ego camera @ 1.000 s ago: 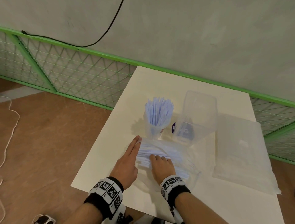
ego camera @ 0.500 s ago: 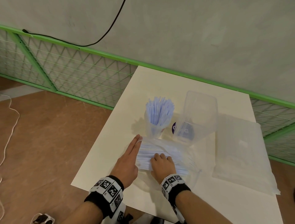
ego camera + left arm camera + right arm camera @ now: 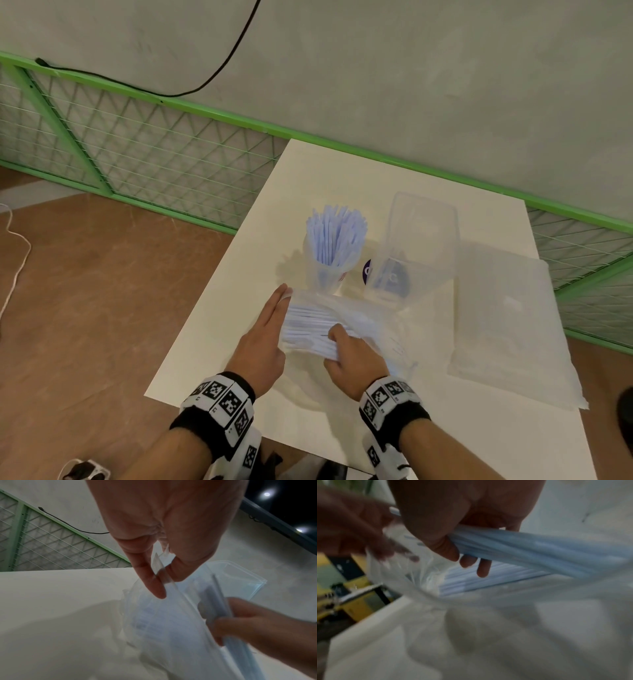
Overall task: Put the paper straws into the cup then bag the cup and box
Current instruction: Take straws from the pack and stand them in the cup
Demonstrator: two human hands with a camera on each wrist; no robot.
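A clear cup [image 3: 334, 263] full of pale blue paper straws stands mid-table, with a clear plastic box [image 3: 416, 246] to its right. In front of them lies an opened clear packet [image 3: 363, 317] with more straws [image 3: 308, 323] in it. My left hand [image 3: 279, 301] is at the packet's left end, and the left wrist view shows its thumb and forefinger [image 3: 162, 580] pinching the plastic edge. My right hand [image 3: 337, 334] reaches into the packet. The right wrist view shows it [image 3: 465, 555] gripping a bundle of straws [image 3: 530, 547].
A large clear bag [image 3: 507, 325] lies flat on the right side of the white table [image 3: 342, 178]. A green mesh fence [image 3: 137, 147] and a grey wall stand behind, and the floor drops off to the left of the table edge.
My right fingers have gone from lying flat on the straws to curling round a bundle of them. The left hand has stayed at the packet's end.
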